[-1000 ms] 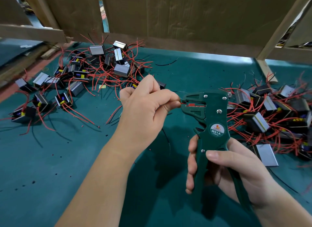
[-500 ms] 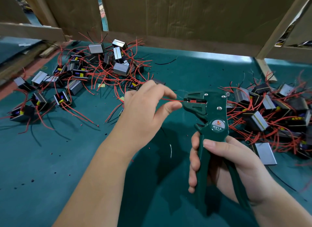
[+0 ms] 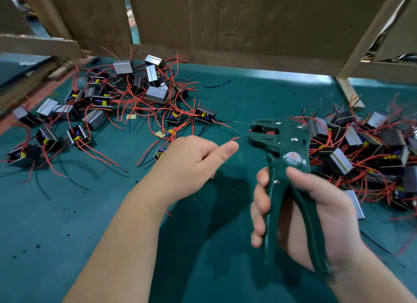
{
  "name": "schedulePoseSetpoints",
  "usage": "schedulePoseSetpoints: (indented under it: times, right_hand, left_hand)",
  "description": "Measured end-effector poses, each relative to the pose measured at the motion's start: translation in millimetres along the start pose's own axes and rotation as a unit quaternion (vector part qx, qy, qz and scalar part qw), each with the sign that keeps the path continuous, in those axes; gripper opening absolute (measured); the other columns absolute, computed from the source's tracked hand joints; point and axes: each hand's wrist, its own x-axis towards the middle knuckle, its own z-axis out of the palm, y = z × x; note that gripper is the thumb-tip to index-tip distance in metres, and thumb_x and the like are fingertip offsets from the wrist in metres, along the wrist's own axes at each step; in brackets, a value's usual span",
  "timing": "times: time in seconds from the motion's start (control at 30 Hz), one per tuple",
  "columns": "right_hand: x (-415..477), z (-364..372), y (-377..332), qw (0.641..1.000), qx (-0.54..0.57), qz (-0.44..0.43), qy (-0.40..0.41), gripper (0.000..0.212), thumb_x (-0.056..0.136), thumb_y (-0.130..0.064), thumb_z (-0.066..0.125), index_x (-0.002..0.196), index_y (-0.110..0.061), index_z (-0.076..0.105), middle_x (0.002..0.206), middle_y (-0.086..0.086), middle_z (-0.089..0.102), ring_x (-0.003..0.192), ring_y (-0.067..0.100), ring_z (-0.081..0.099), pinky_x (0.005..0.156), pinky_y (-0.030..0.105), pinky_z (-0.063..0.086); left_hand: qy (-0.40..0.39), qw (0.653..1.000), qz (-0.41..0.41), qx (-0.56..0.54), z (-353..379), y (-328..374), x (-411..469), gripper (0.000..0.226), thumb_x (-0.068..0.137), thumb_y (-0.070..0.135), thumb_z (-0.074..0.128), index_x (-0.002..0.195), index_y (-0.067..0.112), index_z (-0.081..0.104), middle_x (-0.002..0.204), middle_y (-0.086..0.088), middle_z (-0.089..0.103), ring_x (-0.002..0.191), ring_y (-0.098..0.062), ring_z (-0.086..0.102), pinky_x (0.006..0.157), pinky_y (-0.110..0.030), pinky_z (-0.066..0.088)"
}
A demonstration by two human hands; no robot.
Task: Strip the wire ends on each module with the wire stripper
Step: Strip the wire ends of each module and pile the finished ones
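Green-handled wire stripper (image 3: 283, 151) stands upright at 3 o'clock from frame centre, head uppermost, mouth facing 9 o'clock.

Pose:
- Left forearm enters from 7 o'clock and runs toward centre. The left hand (image 3: 191, 165) lies knuckles up, with the thumb extended toward 3 o'clock.
- Right forearm enters from 5 o'clock. The right hand (image 3: 316, 214) is held upright, palm turned toward 9 o'clock.

Grip:
- Left hand: fingers curled, thumb and forefinger pinching a red wire (image 3: 234, 139) just behind its end. A thin bare strand runs from the red insulation to the mouth of the stripper head. A small red fragment sits at that mouth.
- Right hand: four fingers wrapped round the front handle, thumb laid across the body below the round label, rear handle against the palm. The two handles diverge toward 6 o'clock.

The module that carries this wire is hidden behind the left hand.

Surroundings:
- One pile of modules (image 3: 155, 94) with tangled red leads lies at 10 o'clock on the teal mat (image 3: 67, 223).
- A second pile (image 3: 338, 160) lies at 3 o'clock, just beyond the stripper.
- A cardboard wall (image 3: 225, 20) closes the bench at 12 o'clock.
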Motion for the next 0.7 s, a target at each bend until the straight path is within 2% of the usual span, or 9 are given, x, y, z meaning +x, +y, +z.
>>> schedulePoseSetpoints:
  times: [0.1,0.27,0.33,0.47,0.6,0.7]
  right_hand:
    - [0.7,-4.2,-2.8,0.999,0.011,-0.037,0.021,0.049,0.054,-0.027,0.082,0.093,-0.004,0.065,0.080,0.021,0.058,0.069,0.039,0.062,0.067,0.053,0.054]
    - [2.8,-5.6,-0.7,0.999,0.008,-0.020,0.047,0.057,0.046,-0.025,0.084,0.095,-0.001,0.067,0.081,0.024,0.059,0.069,0.041,0.062,0.067,0.054,0.054]
    - [1.9,-5.0,-1.0,0.999,-0.003,-0.003,0.034,0.057,0.047,-0.025,0.084,0.096,-0.001,0.067,0.082,0.024,0.059,0.069,0.041,0.062,0.067,0.055,0.053]
    - [0.5,-4.3,1.0,0.999,-0.024,0.019,-0.012,0.053,0.055,-0.027,0.082,0.100,-0.003,0.067,0.084,0.025,0.059,0.072,0.042,0.061,0.070,0.057,0.051]
    - [0.7,-5.2,2.8,0.999,-0.028,0.030,-0.032,0.052,0.059,-0.028,0.081,0.103,-0.004,0.066,0.086,0.025,0.059,0.075,0.042,0.060,0.073,0.058,0.051]
    - [2.7,-6.6,2.0,0.999,-0.021,0.031,-0.033,0.051,0.061,-0.028,0.080,0.104,-0.004,0.065,0.087,0.024,0.059,0.076,0.042,0.060,0.075,0.059,0.050]
  left_hand:
    - [0.053,0.996,-0.017,-0.074,-0.1,2.0,1.5,0.060,0.093,0.055,0.039,0.055,0.009,0.044,0.043,0.011,0.036,0.043,-0.005,0.031,0.045,-0.020,0.025]
    - [0.052,0.990,-0.017,-0.130,0.6,2.9,4.8,0.028,0.103,0.026,0.038,0.078,0.023,0.051,0.051,0.022,0.044,0.050,0.000,0.037,0.051,-0.012,0.029]
    - [0.050,0.983,-0.017,-0.178,0.3,3.1,5.0,0.027,0.102,0.029,0.036,0.082,0.022,0.053,0.052,0.021,0.043,0.051,0.001,0.038,0.051,-0.012,0.029]
    - [0.057,0.967,-0.025,-0.246,2.0,3.9,3.9,0.019,0.096,0.035,0.037,0.088,0.023,0.049,0.056,0.012,0.033,0.048,-0.004,0.027,0.047,-0.019,0.026]
    - [0.041,0.958,-0.059,-0.277,4.4,3.0,5.0,0.017,0.090,0.043,0.038,0.081,0.029,0.043,0.053,0.015,0.037,0.050,-0.005,0.029,0.050,-0.020,0.026]
    - [0.038,0.958,-0.052,-0.279,5.0,2.9,5.2,0.019,0.090,0.042,0.036,0.075,0.032,0.041,0.055,0.016,0.038,0.055,-0.008,0.030,0.054,-0.023,0.026]
